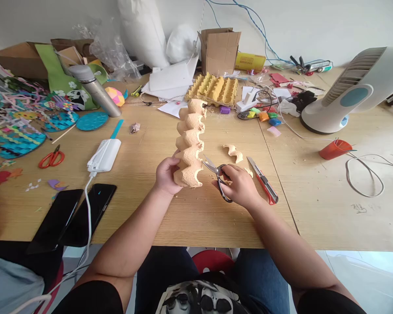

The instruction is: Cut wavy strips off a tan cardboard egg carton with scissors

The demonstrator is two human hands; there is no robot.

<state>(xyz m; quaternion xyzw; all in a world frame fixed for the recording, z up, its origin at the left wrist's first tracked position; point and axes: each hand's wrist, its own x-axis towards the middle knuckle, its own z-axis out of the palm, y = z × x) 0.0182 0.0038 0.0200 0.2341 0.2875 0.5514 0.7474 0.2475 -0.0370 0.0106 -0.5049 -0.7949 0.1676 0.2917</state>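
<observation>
Desk (146,150) — curled hands (168,175) (carton (191,136), scissors (217,170))

I see a white fan (352,93) at right, red cup (334,149) near it; left, steel bottle (100,96), white power bank (105,155), two black phones (57,216).

one head-worn view, looking from above the lap (262,277) at six o'clock, facing forward and down across a table (327,209), left hand (167,175) and right hand (241,185) close before it, wall (301,26) farther off at twelve o'clock
</observation>
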